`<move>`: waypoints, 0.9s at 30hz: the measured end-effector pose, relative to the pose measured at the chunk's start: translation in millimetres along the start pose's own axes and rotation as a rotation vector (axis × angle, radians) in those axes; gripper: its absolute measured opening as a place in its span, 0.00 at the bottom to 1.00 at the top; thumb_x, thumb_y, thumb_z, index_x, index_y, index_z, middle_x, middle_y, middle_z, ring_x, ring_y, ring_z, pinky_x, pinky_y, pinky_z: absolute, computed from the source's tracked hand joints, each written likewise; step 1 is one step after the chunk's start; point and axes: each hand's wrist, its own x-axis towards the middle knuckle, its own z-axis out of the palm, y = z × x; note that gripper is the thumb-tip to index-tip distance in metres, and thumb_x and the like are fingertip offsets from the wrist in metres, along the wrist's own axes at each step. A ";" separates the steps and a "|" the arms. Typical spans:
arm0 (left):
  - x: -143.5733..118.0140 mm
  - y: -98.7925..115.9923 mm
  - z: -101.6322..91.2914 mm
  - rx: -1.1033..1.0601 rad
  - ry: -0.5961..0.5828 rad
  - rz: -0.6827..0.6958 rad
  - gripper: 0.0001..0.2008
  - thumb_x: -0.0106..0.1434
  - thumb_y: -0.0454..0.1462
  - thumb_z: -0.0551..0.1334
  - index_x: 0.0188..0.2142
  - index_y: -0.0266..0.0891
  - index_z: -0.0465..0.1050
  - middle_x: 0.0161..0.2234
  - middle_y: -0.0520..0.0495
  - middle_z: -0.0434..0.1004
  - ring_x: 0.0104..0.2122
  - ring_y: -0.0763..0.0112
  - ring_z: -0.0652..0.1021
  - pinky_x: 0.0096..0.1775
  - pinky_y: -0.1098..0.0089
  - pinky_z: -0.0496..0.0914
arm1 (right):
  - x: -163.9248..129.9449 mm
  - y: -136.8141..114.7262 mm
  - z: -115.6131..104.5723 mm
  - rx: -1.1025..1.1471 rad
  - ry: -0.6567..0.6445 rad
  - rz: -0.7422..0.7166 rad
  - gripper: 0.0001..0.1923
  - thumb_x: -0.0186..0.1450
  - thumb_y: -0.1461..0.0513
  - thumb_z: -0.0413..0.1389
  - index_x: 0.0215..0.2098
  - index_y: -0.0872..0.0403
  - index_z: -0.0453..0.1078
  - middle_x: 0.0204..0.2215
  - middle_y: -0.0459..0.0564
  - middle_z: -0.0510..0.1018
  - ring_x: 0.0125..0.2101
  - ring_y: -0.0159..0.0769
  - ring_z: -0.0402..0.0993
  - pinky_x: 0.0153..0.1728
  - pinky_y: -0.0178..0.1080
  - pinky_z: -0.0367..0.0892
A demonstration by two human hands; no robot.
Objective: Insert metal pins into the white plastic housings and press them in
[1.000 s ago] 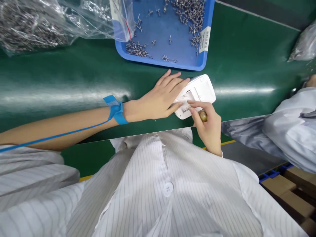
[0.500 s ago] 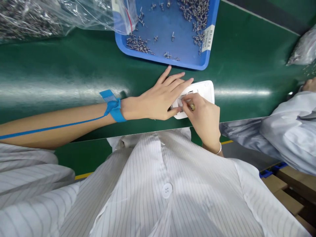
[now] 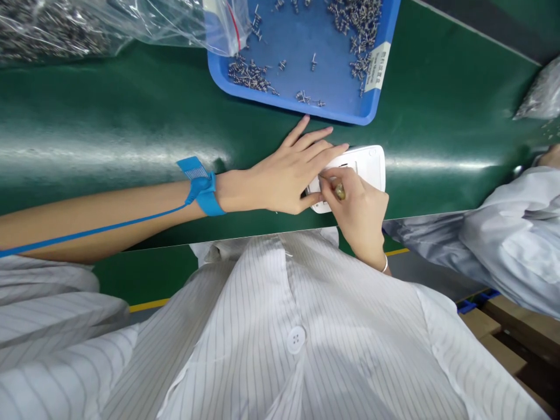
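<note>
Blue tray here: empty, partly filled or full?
Partly filled, as far as it shows: the blue tray holds clusters of small metal parts, with bare floor between them; its far end is out of frame.

On the workbench [image 3: 446,128], a device [image 3: 374,170] lies under the left hand [image 3: 284,179] and right hand [image 3: 359,213], a tray [image 3: 301,38] holding springs [image 3: 357,23] beyond them, a bag [image 3: 52,35] farther left.

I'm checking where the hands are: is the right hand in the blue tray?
No, the right hand is at the white device, which lies on the green table outside the blue tray.
</note>
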 end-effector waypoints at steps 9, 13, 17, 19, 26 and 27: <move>1.3 0.6 -1.5 -0.051 -0.012 -0.024 0.38 0.60 0.47 0.67 0.67 0.41 0.57 0.65 0.41 0.62 0.69 0.37 0.53 0.65 0.30 0.35 | 10.3 -5.6 -10.3 -0.025 -0.103 0.075 0.12 0.71 0.53 0.52 0.39 0.50 0.73 0.30 0.45 0.81 0.27 0.33 0.73 0.26 0.35 0.51; 0.8 -0.4 -1.7 -0.067 -0.009 -0.034 0.38 0.62 0.47 0.66 0.67 0.43 0.57 0.64 0.43 0.63 0.69 0.39 0.53 0.66 0.31 0.35 | 10.4 -6.1 -10.1 0.007 -0.118 0.060 0.11 0.71 0.54 0.51 0.39 0.50 0.73 0.30 0.44 0.80 0.29 0.33 0.74 0.28 0.35 0.53; 0.1 -0.7 -1.4 -0.041 -0.013 -0.017 0.38 0.63 0.46 0.65 0.69 0.42 0.53 0.65 0.43 0.62 0.69 0.40 0.53 0.66 0.32 0.35 | 6.0 -6.3 -6.3 0.048 -0.066 0.057 0.10 0.71 0.55 0.52 0.38 0.50 0.71 0.28 0.42 0.80 0.30 0.32 0.75 0.28 0.34 0.55; -0.3 -1.0 -1.2 -0.025 -0.017 -0.001 0.40 0.62 0.45 0.65 0.69 0.41 0.51 0.66 0.42 0.61 0.69 0.41 0.53 0.66 0.33 0.35 | 4.4 -6.2 -4.8 0.054 -0.048 0.046 0.11 0.71 0.54 0.51 0.36 0.50 0.70 0.28 0.42 0.80 0.30 0.31 0.75 0.28 0.34 0.55; -0.5 -2.1 -0.5 -0.060 -0.009 -0.017 0.41 0.61 0.47 0.67 0.69 0.41 0.53 0.66 0.42 0.62 0.69 0.39 0.53 0.66 0.31 0.35 | 8.8 -5.4 -7.8 0.025 -0.069 0.051 0.11 0.70 0.55 0.53 0.33 0.50 0.71 0.27 0.42 0.79 0.28 0.31 0.73 0.27 0.34 0.54; -0.5 -2.4 -0.3 -0.059 -0.008 -0.016 0.41 0.61 0.47 0.67 0.69 0.41 0.53 0.66 0.42 0.62 0.69 0.39 0.53 0.66 0.32 0.35 | 10.0 -4.8 -8.4 0.031 -0.076 0.057 0.11 0.69 0.55 0.53 0.33 0.50 0.72 0.26 0.42 0.79 0.27 0.31 0.73 0.28 0.34 0.55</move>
